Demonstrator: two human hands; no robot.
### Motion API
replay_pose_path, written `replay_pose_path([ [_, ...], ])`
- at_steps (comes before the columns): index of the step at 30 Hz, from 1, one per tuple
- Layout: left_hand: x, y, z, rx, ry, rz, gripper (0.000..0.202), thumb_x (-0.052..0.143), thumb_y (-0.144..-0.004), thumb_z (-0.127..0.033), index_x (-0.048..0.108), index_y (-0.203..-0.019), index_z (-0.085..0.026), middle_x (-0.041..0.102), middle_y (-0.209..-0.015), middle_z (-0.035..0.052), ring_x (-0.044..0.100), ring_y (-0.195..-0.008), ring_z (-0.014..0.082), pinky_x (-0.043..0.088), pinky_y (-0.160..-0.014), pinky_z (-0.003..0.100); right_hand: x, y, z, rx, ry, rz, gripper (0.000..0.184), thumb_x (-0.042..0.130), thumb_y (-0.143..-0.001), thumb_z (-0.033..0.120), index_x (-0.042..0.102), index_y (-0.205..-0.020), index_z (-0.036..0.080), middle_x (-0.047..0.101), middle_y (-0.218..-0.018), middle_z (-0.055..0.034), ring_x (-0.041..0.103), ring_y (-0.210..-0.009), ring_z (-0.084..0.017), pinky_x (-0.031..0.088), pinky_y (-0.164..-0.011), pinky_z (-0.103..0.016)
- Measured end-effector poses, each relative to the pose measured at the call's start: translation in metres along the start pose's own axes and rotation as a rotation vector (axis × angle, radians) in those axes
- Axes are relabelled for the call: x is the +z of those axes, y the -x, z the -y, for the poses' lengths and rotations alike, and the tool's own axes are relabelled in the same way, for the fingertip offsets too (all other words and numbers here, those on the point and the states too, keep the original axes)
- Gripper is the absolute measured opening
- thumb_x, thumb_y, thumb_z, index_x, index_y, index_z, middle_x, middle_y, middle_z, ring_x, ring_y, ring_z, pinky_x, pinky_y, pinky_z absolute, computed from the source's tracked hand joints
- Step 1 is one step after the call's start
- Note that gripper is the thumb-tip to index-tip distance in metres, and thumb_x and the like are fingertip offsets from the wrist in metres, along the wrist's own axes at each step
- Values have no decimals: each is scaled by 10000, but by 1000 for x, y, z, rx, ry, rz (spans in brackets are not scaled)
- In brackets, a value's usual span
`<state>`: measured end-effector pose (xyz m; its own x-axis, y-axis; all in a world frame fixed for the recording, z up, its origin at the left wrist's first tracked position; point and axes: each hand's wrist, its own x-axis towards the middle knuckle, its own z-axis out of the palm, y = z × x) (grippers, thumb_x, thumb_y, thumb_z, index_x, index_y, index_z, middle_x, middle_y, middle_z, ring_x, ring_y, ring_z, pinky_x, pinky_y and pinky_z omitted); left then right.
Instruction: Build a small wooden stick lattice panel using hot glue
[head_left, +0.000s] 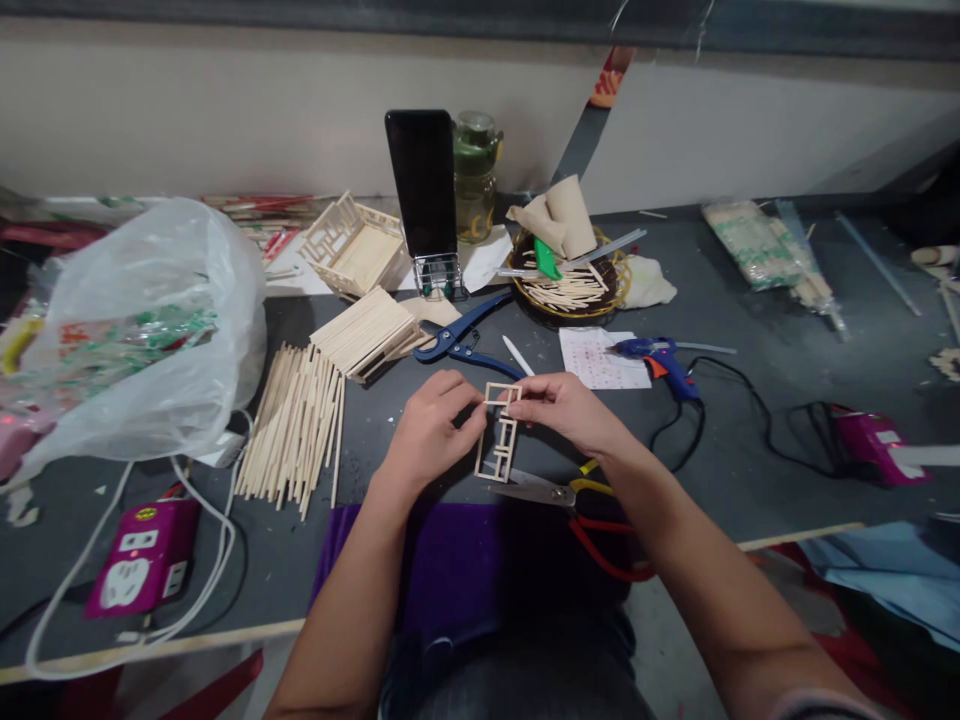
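A small rectangular lattice frame of thin wooden sticks (508, 436) is held up between my two hands above the table's front edge. My left hand (439, 425) pinches its upper left side, fingers closed. On the upper right side, my right hand (562, 408) grips it between thumb and fingers. Below the frame lie scissors (559, 494) with yellow and red handles, blades pointing left. Just beyond my hands are a blue-handled cutter (461, 335) and a white pen (517, 355).
Loose sticks (292, 430) and a stacked stick panel (365, 332) lie left, near a plastic bag (165, 320). A phone (422, 185) stands behind, beside a bottle (475, 180) and a basket (570, 305). A blue glue gun (660, 362) with a cord lies right.
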<state>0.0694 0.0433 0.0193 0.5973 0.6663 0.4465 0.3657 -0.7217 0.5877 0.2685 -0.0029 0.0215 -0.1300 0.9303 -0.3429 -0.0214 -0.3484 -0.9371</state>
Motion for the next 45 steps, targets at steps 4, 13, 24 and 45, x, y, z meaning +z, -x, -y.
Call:
replay_pose_path([
  [4, 0, 0, 0, 3, -1, 0, 138, 547, -898, -168, 603, -773, -185, 558, -732, 10, 524, -729, 151, 431, -679, 276, 0, 0, -1, -10, -3, 7, 269, 820, -671, 379, 775, -850, 183, 695, -765, -18, 535, -640, -107, 425, -627, -255],
  [13, -1, 0, -1, -15, -5, 31, 149, 545, -905, -179, 609, -771, -178, 559, -735, 15, 530, -737, 154, 424, -684, 275, 0, 0, -1, 1, -8, 4, 305, 825, -658, 375, 765, -857, 152, 686, -750, -9, 522, -638, -93, 401, -628, -238],
  [24, -2, -1, 0, -41, 45, 61, 161, 552, -894, -173, 598, -740, -179, 548, -706, 1, 519, -711, 144, 404, -662, 264, -2, 0, -2, -3, 46, 34, 261, 776, -696, 368, 750, -843, 154, 653, -725, -6, 503, -636, -104, 390, -627, -252],
  [45, -3, 0, 1, -52, 68, 94, 153, 558, -887, -163, 584, -737, -183, 548, -714, 0, 519, -715, 146, 398, -662, 271, -2, 1, -1, 12, 58, 42, 265, 768, -680, 375, 726, -805, 145, 631, -702, 2, 491, -632, -103, 385, -623, -251],
])
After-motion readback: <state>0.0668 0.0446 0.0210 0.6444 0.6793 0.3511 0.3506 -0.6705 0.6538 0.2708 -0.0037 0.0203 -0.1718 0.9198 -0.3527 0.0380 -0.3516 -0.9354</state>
